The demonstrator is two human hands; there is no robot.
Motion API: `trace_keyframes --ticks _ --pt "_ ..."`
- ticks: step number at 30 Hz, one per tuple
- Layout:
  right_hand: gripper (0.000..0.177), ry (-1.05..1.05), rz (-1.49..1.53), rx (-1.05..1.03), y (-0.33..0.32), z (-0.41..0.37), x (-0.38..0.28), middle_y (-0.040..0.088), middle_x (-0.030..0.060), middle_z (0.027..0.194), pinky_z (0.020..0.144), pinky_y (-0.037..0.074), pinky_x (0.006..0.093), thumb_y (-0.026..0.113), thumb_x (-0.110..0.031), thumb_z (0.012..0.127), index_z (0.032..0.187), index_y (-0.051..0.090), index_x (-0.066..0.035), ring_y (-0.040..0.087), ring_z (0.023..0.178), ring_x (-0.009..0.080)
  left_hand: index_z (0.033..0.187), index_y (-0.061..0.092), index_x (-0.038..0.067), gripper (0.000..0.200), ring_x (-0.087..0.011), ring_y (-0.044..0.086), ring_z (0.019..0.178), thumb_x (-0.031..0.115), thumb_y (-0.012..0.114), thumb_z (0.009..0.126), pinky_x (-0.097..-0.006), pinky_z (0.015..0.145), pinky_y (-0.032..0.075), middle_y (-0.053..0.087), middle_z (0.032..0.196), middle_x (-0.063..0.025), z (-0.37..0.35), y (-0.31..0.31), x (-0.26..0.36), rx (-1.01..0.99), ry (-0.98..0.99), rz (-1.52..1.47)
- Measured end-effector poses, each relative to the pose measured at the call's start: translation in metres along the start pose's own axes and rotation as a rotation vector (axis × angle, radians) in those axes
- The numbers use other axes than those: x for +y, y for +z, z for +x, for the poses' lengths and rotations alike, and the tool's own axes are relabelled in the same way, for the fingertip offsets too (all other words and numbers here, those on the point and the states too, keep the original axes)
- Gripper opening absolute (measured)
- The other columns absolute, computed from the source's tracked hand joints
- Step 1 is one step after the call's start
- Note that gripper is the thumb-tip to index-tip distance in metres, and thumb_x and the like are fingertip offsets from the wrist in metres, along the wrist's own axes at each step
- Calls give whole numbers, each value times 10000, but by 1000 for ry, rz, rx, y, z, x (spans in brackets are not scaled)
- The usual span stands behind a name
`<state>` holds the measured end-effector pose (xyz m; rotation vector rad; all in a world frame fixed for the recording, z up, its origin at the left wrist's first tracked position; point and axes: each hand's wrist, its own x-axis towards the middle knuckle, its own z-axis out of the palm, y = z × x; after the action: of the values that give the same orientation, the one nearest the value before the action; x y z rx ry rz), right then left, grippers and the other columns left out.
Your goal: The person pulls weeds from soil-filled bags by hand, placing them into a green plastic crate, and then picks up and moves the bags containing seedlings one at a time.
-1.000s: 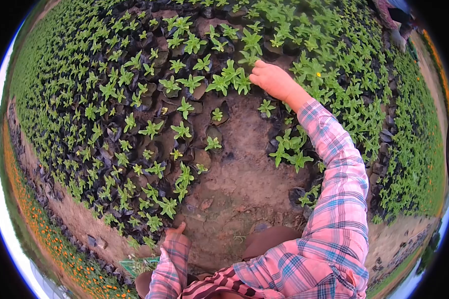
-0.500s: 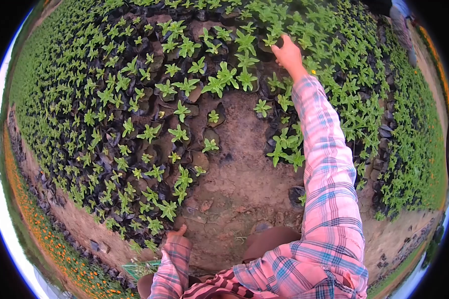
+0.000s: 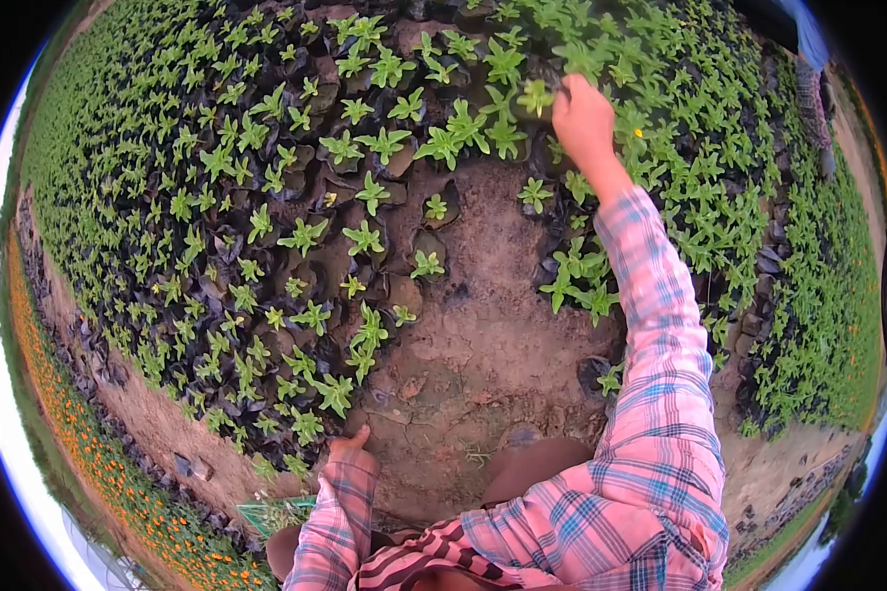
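My right hand reaches far forward, its fingers closed at the edge of a seedling in a dark nursery bag. The bag itself is blurred and partly hidden by the hand. Leafy seedlings stand close by on the left and more lie beyond. Low in the view, my left hand is beside the near edge of the bagged seedlings. Its thumb is stretched out and nothing shows in it; the other fingers are mostly hidden.
Bare soil runs between the two blocks of bagged seedlings. A lone bagged seedling stands near my right sleeve. A green mesh item lies at lower left. Orange flowers line the left edge. Part of another person shows at upper right.
My right hand has turned and shifted slightly right, and the seedling at its fingers shows more clearly. My left hand is a little higher in view. The whole view has shifted slightly.
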<state>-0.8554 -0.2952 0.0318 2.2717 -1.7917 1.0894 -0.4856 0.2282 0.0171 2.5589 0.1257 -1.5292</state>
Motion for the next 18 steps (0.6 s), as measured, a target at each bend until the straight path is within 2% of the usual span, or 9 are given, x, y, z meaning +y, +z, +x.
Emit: trace_keyframes --ticks 2,5,8,9,13,15,17,18 --pt "128 -1 87 -59 -39 -22 -32 617 163 779 656 479 441 600 -122 809 900 567 -39 608 728 351 1147 491 -15 629 -235 527 603 407 764 769 -386 592 441 603 780 -123 41 -3 -31 96 24 108" --pt "116 10 212 -215 -78 -55 -70 591 149 750 630 470 424 632 -92 784 846 553 -34 590 698 343 1096 535 -34 621 -244 540 620 428 771 755 -386 616 450 614 756 -122 -6 0 7 39 -15 91" --pt "120 -54 356 -334 -81 -77 -93 574 152 760 655 472 423 633 -70 773 820 530 -29 586 727 347 1054 561 -49 614 -238 549 649 436 777 746 -388 628 454 625 783 -127 24 -7 -11 7 -63 187" --pt "121 -79 385 -357 -70 -86 -95 570 154 764 664 473 426 631 -65 772 815 524 -27 585 737 350 1054 561 -49 614 -238 549 649 436 777 746 -388 628 454 625 783 -127 14 -6 -5 7 -60 192" --pt "110 -71 274 -373 -26 -120 -93 571 167 791 683 470 436 623 -48 776 827 530 -17 577 763 370 1081 563 -63 652 -244 568 691 446 782 737 -381 675 472 635 861 -136 -9 3 6 85 147 186" --pt "96 -46 188 -407 -12 -131 -85 579 170 798 680 470 445 619 -84 797 833 555 -22 579 774 383 1086 567 -65 661 -249 576 703 450 783 733 -377 693 478 639 892 -140 11 -2 -8 111 222 210" --pt "104 136 279 -360 -22 -129 -91 589 172 794 680 472 447 607 -121 820 822 582 -20 584 774 382 1110 571 -63 685 -261 596 734 469 779 731 -371 725 489 644 965 -151 62 -6 -50 149 350 147" --pt "149 200 305 -339 -21 -129 -90 604 175 779 674 475 450 599 -158 831 793 594 -14 592 761 378 1115 578 -40 682 -246 607 735 488 774 729 -367 720 495 654 948 -146 21 -2 -19 188 352 303"
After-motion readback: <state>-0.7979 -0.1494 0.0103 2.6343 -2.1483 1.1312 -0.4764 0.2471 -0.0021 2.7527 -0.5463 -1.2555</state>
